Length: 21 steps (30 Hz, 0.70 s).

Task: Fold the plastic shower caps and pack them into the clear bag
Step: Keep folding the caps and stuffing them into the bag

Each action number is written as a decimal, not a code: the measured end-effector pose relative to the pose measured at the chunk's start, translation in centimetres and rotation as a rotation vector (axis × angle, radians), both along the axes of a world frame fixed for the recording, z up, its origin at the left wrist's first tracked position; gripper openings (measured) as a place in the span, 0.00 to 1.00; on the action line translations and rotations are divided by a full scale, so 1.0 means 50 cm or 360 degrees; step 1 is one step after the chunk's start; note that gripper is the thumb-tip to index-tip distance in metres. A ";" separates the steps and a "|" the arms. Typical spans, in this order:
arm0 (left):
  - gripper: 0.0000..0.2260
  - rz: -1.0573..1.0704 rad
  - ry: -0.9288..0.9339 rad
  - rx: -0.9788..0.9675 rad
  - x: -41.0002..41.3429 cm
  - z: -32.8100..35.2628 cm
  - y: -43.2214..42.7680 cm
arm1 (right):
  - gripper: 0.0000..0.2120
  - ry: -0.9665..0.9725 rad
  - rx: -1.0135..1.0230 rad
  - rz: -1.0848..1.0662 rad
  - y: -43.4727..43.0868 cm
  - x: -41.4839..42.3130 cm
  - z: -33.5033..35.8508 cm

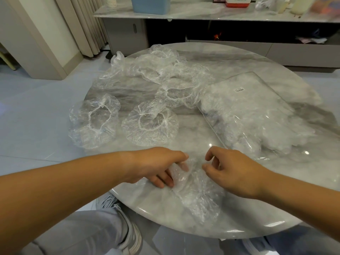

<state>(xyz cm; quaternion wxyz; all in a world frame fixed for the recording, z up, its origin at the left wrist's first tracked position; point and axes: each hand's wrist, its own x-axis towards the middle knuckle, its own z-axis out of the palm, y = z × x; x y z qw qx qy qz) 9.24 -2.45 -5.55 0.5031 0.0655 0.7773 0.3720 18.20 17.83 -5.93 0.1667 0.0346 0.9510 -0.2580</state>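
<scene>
At the near edge of the counter [193,142] lies a crumpled shower cap [198,196]; the left hand [156,166] curls its fingers round a fold of it; the right hand [230,172] hovers just beside with bent fingers, and I cannot tell whether it pinches the plastic; beyond, two open caps [150,124] lie to the left; to the right, the clear bag [248,111] is stuffed with folded caps; its white label [239,89] is too small to read; farther back sits a loose heap of caps [156,70].

Marble veining, grey on white, runs across the bench [239,57]. Clear crinkled caps [150,124] at ten o'clock, with white elastic rims. At two o'clock, a clear bag [244,107] whose white label [239,89] carries dark print. Blue box [150,4] at twelve, red-based tub [237,3] at one.
</scene>
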 end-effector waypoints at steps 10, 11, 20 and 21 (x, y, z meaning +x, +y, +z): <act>0.29 -0.0044 -0.0241 0.0056 -0.004 0.018 -0.006 | 0.07 -0.0594 -0.0685 -0.0635 -0.020 -0.010 0.003; 0.30 -0.0084 -0.0244 0.0033 -0.002 0.016 -0.007 | 0.06 -0.0591 -0.0774 -0.0686 -0.017 -0.012 0.005; 0.37 -0.0036 -0.0458 0.0042 0.006 0.010 0.002 | 0.08 -0.0438 -0.1597 -0.1006 -0.044 -0.012 0.017; 0.37 -0.0031 -0.0521 0.0085 0.004 0.012 0.001 | 0.10 -0.0375 -0.1632 -0.0982 -0.048 -0.011 0.016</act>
